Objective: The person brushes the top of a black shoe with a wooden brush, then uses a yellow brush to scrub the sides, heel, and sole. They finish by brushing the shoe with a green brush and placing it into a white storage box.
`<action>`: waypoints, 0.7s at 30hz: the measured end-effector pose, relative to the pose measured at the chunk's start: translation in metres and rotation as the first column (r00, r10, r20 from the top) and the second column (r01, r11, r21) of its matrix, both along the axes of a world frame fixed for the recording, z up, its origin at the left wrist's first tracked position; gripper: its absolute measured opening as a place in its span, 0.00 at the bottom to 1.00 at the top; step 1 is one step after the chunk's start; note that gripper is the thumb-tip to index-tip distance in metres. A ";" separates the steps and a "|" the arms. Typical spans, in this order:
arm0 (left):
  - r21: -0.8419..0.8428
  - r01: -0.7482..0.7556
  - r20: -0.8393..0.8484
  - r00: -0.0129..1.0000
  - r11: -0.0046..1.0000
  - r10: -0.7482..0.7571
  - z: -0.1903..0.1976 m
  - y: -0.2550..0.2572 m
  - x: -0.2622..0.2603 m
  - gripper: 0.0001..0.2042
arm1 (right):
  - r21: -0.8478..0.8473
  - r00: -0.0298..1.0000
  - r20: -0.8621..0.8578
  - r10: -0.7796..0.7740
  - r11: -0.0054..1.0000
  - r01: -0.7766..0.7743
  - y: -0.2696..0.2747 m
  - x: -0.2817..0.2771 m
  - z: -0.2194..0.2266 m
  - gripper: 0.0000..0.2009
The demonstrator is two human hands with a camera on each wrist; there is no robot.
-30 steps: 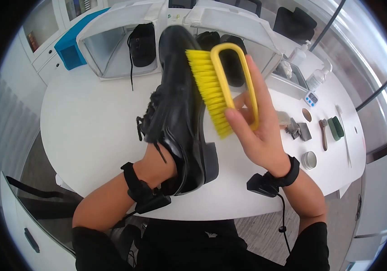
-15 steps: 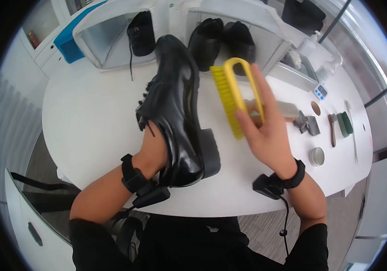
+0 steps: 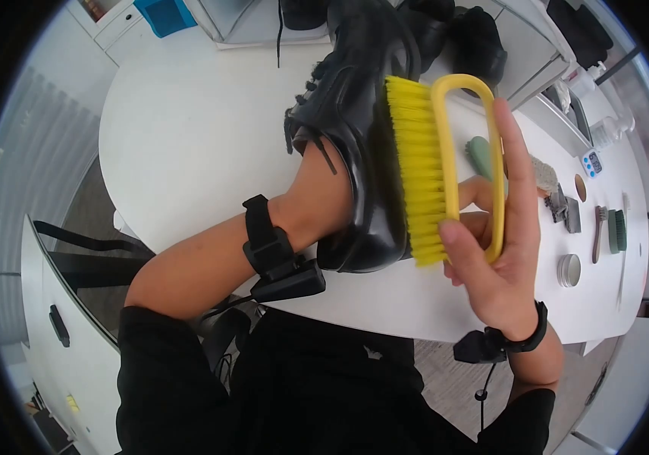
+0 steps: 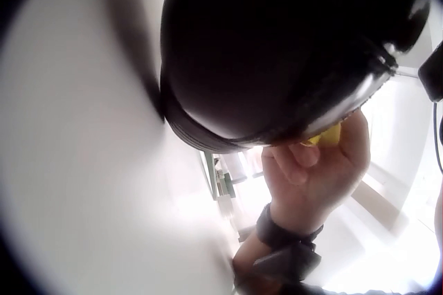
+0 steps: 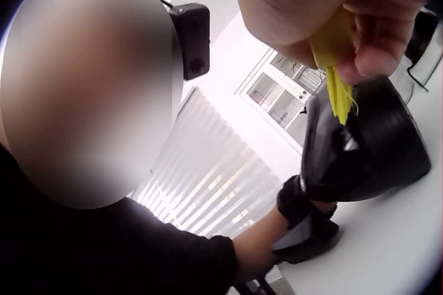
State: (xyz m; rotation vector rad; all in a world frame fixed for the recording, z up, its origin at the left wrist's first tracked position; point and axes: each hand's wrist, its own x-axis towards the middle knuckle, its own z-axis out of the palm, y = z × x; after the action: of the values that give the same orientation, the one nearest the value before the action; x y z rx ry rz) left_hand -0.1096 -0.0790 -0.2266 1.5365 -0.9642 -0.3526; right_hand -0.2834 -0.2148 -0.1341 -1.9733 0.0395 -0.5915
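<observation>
A glossy black lace-up shoe [image 3: 374,129] covers my left hand [image 3: 328,186], which reaches into its opening; the fingers are hidden inside. My right hand [image 3: 506,280] grips the yellow loop handle of a brush [image 3: 423,174], thumb on the near side and fingers through the loop. Its yellow bristles overlap the side of the shoe near the heel. In the left wrist view the shoe's rounded heel fills the top, with my right hand behind it. The right wrist view has the bristles right at the shoe's surface.
Another pair of black shoes [image 3: 476,45] stands at the back beside a white box. To the right lie a green brush [image 3: 479,158], a round tin [image 3: 569,270], a wooden-handled brush [image 3: 598,235], a green-bristled brush [image 3: 617,231], a timer [image 3: 591,163] and a pump bottle [image 3: 607,133].
The brush came away from the shoe's side, then returned to it closer to the heel. The shoe has turned, so its sole is now largely hidden. The head view has shifted.
</observation>
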 end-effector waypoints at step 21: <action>0.038 -0.182 0.602 0.789 0.983 0.123 0.023 0.007 -0.003 0.19 | -0.247 0.948 -0.095 -0.303 0.930 0.273 -0.030 0.006 0.001 0.38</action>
State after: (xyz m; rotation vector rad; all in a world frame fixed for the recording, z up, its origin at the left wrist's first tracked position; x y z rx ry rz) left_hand -0.1131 -0.0719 -0.2033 1.8468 -1.3098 0.2362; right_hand -0.2779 -0.2452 -0.1335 -2.2520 0.3640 -0.6790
